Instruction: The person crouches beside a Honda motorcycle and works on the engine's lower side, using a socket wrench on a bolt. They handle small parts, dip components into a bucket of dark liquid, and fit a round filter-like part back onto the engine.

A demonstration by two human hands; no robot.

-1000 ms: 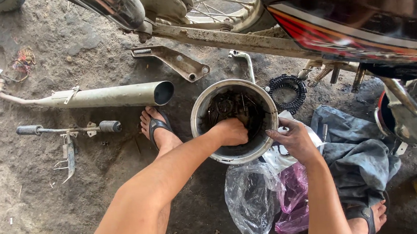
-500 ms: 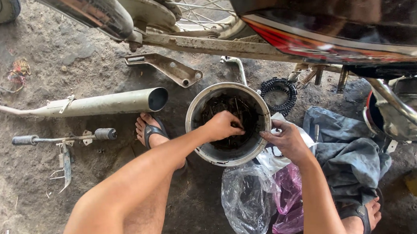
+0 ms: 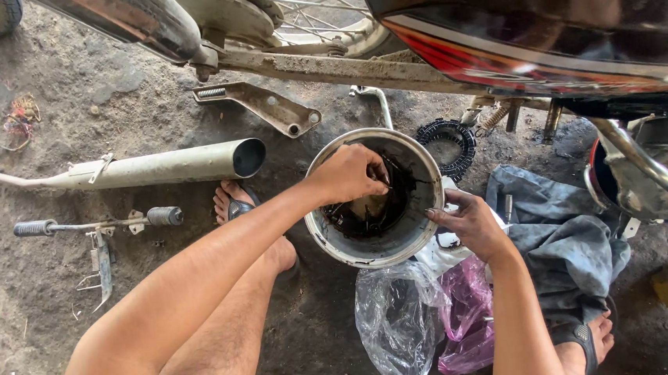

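Nearest the camera, just below the right hand (image 3: 469, 221), lie a crumpled clear plastic bag (image 3: 394, 324) and a pink plastic bag (image 3: 465, 319), with a grey-blue cloth (image 3: 564, 234) to that hand's right. The right hand rests on the near right rim of the round, dirty metal basin (image 3: 354, 245), fingers spread and curled against the edge to steady it, gripping nothing else.

The left hand (image 3: 345, 175) reaches over the basin's far rim with its fingers pinched narrowly together on something small and dark from the oily mass inside; what the piece is cannot be told. As a judgement, the step in hand is picking small parts out of the grime, and the next move calls for a firm pinch on a slippery piece while the basin is kept from tipping.

Left of the left forearm lie a grey footrest bar with rubber ends (image 3: 97, 223) and, beyond it, a long grey exhaust pipe (image 3: 152, 167). Beyond the basin sit a black toothed ring (image 3: 446, 139) and the black-and-red motorcycle (image 3: 542, 32).

Compared with a second ago, the left hand has risen from deep in the basin's middle to near its far edge and closed from a digging reach into a pinch; the right hand has kept its place on the rim.
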